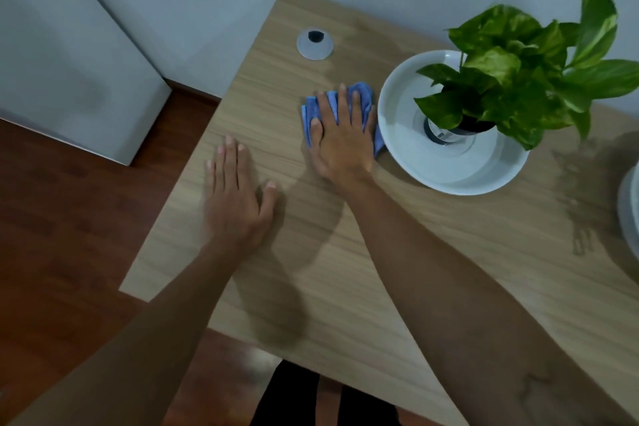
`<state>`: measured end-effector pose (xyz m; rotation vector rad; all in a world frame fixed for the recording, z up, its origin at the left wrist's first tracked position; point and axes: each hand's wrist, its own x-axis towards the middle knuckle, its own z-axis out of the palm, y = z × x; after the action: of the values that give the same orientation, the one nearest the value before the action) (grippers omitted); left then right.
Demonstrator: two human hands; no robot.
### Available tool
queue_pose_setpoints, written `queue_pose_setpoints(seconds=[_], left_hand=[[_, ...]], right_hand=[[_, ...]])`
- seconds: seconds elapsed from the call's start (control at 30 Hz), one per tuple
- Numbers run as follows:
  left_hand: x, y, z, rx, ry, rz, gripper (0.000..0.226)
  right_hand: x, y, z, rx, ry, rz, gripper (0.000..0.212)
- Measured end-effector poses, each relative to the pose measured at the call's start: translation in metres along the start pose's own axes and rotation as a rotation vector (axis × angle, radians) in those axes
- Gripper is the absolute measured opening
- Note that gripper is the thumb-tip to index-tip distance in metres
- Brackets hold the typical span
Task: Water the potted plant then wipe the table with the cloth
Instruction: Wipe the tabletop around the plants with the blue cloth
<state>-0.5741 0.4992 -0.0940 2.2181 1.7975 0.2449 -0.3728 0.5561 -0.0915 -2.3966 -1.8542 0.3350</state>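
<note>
A blue cloth [361,95] lies on the wooden table [397,252], just left of a wide white bowl [460,169]. My right hand [342,138] presses flat on the cloth with straight fingers and covers most of it. The potted plant [518,73], green and leafy, stands in a small pot inside the white bowl at the right. My left hand [235,197] rests flat on the bare tabletop near the table's left edge, fingers straight, holding nothing.
A grey cable grommet [315,43] sits in the tabletop near the far left corner. A pale round object [631,218] is cut off at the right edge. Left of the table are a dark wood floor [69,235] and a grey cabinet [62,55].
</note>
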Motion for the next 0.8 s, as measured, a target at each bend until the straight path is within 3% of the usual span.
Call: queue_pose_setpoints(seconds=[0.2,0.4,0.53,0.8], left_hand=[[-0.001,-0.001,0.000,0.033,-0.017,-0.003,0.080],[-0.001,0.002,-0.001,0.001,0.021,0.006,0.079],[-0.002,0.003,-0.006,-0.087,0.028,0.001,0.078],[-0.008,0.000,-0.023,-0.575,0.113,-0.164,0.064]], right_hand=[[0.061,-0.013,-0.007,-0.056,0.003,0.021,0.056],[0.058,-0.009,-0.007,-0.066,0.012,-0.023,0.057],[0.009,-0.016,-0.001,-0.071,0.028,-0.091,0.057],[-0.125,-0.026,0.012,-0.084,-0.022,-0.427,0.055]])
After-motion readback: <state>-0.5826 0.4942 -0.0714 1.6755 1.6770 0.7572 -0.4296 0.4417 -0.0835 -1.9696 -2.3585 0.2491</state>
